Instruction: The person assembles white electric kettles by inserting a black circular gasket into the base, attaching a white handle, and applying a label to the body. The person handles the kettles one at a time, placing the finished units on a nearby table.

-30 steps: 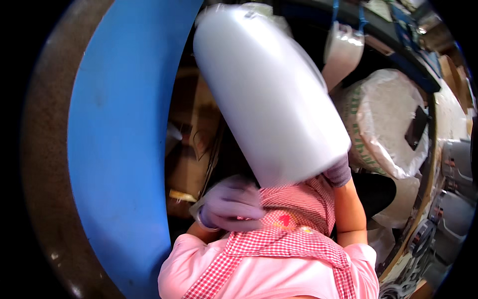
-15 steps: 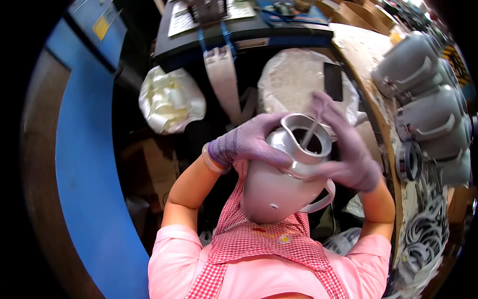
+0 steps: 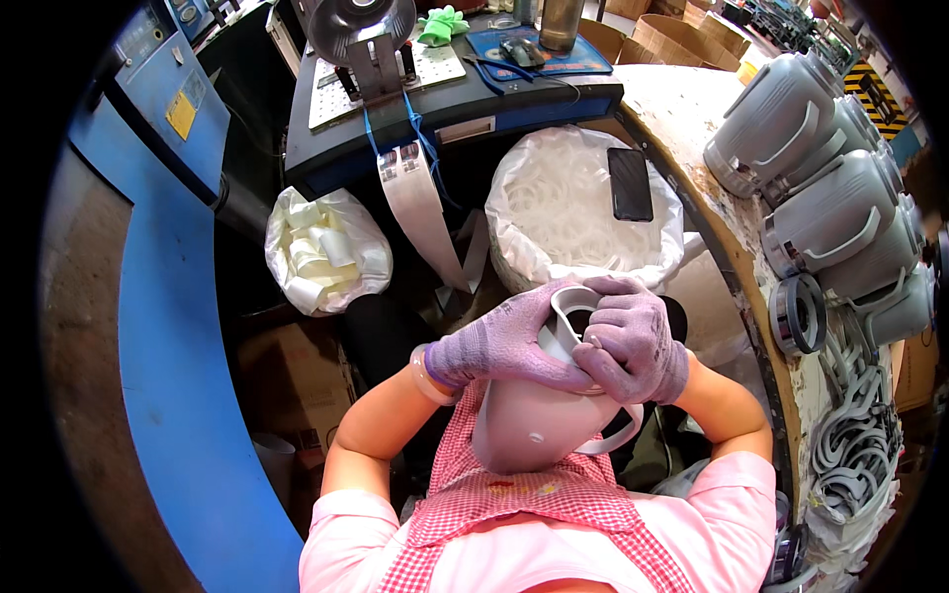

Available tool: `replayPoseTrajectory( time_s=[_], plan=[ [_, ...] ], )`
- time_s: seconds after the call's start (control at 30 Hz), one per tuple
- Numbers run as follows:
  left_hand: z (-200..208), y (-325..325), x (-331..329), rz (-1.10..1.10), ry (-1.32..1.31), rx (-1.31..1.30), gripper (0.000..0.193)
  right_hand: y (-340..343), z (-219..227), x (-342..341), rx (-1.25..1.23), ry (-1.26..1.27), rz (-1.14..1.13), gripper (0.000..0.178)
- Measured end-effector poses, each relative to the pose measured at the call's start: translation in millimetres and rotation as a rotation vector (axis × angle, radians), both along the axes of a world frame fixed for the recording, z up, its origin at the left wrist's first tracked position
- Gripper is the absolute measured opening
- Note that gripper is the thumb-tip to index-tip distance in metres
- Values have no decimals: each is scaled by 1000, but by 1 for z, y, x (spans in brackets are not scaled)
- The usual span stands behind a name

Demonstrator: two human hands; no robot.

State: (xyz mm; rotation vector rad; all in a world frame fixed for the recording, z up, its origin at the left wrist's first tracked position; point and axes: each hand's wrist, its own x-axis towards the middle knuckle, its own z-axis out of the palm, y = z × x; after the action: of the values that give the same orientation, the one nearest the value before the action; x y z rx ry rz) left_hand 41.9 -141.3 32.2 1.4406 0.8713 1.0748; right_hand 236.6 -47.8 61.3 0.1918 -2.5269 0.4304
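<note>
Your grey jug (image 3: 529,430) sits in front of your checked apron (image 3: 465,504), mouth up and tilted. Your left hand (image 3: 509,341) clasps its neck; your right hand (image 3: 635,341) curls over the rim (image 3: 565,295), but I cannot tell whether it grips the rim or a small piece hidden beneath the fingers. The side handle (image 3: 625,435) is on, and part of the mouth shows uncovered. The work at the rim looks to me in hand rather than finished; your fingers hide how much is left.

Beyond your hands is a lined tub (image 3: 544,217) of pale rings, with a phone (image 3: 630,185) on it. Right of you, a bench holds more grey jugs (image 3: 840,227) with handles; I cannot tell whether those are complete.
</note>
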Motion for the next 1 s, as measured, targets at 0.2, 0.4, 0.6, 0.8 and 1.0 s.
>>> replayPoseTrajectory(
  time_s=[0.2, 0.4, 0.6, 0.8, 1.0],
  plan=[
    [4, 9, 2, 81, 62, -15, 71, 40, 62, -16, -181, 76, -268, 18],
    [24, -14, -46, 343, -27, -177, 71, 117, 109, 28, 164, 1080, -748, 27],
    [12, -66, -88, 730, -78, -52, 90, 323, 60, -49, -101, 506, -909, 56],
    [-11, -73, -90, 760, 154, 122, 89, 335, -162, -81, 236, -661, -723, 30],
    [-13, -60, -89, 796, 377, 282, 82, 337, -148, -58, 124, -430, -895, 27]
  ],
)
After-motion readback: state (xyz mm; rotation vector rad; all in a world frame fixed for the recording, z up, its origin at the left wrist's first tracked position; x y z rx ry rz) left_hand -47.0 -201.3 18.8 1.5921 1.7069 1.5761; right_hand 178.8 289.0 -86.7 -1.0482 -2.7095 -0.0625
